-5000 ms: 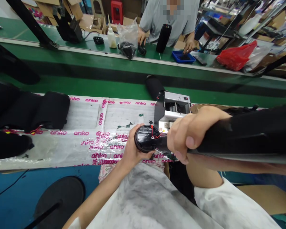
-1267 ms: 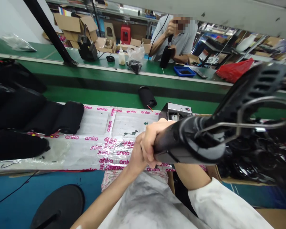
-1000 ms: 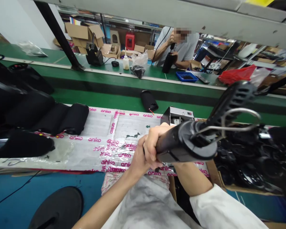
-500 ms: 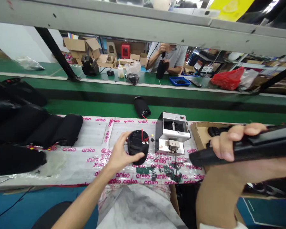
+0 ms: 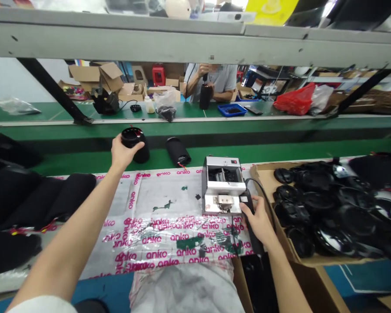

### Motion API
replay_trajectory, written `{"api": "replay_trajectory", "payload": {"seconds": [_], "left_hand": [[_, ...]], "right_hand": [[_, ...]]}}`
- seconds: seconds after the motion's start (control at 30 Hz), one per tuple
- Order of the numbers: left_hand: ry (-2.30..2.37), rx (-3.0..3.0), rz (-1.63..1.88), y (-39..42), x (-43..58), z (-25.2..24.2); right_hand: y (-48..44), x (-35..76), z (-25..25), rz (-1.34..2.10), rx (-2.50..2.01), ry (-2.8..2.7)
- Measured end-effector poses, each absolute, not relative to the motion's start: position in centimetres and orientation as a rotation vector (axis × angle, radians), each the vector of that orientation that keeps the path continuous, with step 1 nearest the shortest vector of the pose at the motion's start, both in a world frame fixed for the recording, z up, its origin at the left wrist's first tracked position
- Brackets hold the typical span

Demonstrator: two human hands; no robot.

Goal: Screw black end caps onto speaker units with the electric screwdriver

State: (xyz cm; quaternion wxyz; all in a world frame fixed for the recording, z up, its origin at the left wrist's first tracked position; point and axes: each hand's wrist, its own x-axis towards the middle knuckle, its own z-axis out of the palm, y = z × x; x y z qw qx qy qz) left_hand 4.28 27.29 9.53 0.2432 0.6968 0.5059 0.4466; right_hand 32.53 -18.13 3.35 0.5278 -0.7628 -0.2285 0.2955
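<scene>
The left hand (image 5: 122,153) has its fingers closed around the cylinder (image 5: 141,151), which is almost upright, on or just above the green desk (image 5: 267,150). The right hand (image 5: 260,218) is nearer to the machine (image 5: 226,190); its fingers grip the tool (image 5: 253,234), pointing away from the person just beside it. The left arm stretches farther forward.

On the far green bench (image 5: 187,110), a whitish plastic bottle (image 5: 149,106) is standing just beside a clear plastic bag (image 5: 166,101). A blue rectangular plastic tray (image 5: 236,114) and a crumpled red plastic bag (image 5: 295,100) are lying farther right; behind, a red plastic stool (image 5: 158,69) is standing.
</scene>
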Motion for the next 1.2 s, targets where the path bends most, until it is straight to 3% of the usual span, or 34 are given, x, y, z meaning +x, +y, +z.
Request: {"api": "replay_trajectory", "payload": {"seconds": [0.2, 0.3, 0.47, 0.6, 0.8, 1.03, 1.2], "left_hand": [[1.54, 1.845, 1.28, 26.7, 3.6, 11.1], [1.238, 2.336, 1.442, 24.9, 4.8, 12.2], [0.371, 2.86, 0.548, 23.3, 10.5, 10.6], [0.209, 3.086, 0.072, 22.6, 14.1, 8.3], [0.341, 3.071, 0.462, 22.2, 14.2, 8.6], [1.104, 2.464, 1.013, 20.3, 9.2, 10.4], [0.602, 2.056, 1.128, 11.1, 5.1, 8.6]], "right_hand": [[-16.9, 33.9, 1.7, 0.513, -1.928, -0.676], [-16.3, 34.3, 1.6, 0.433, -2.05, -0.764], [-15.7, 33.9, 3.4, 0.394, -2.247, -0.888], [-17.5, 34.0, 7.0, 0.349, -2.308, -0.939], [-23.9, 38.0, 11.9, 0.025, -2.529, -0.843], [-26.5, 39.5, 9.6, -0.066, -2.723, -0.872], [-25.9, 40.4, 8.9, -0.111, -2.624, -0.79]]}}
